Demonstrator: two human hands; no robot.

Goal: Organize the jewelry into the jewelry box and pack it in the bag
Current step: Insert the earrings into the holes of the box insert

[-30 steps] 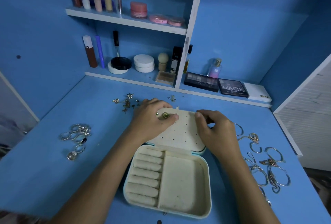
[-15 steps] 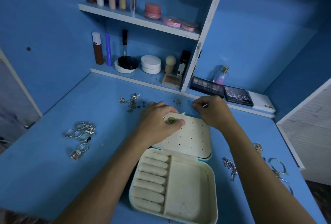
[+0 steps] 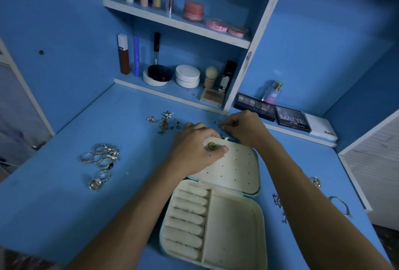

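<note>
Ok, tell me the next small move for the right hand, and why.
Probably bring the right hand back to the perforated lid panel. It is pinching something tiny among the small pieces beyond the jewelry box, while the left hand steadies a green earring on that panel.

two bare forearms, no sleeves in view; left hand [image 3: 194, 146] and right hand [image 3: 244, 128]

The palette [image 3: 293, 120] on the lower ledge reads "MATTE" in large pale letters, with a smaller line under it too fine to read. The darker palette [image 3: 254, 106] beside it bears "NUDES" along its front edge. The perfume bottle [image 3: 272, 93] behind them shows "SB". The white case [image 3: 321, 127] carries small dark lettering, illegible.
</note>
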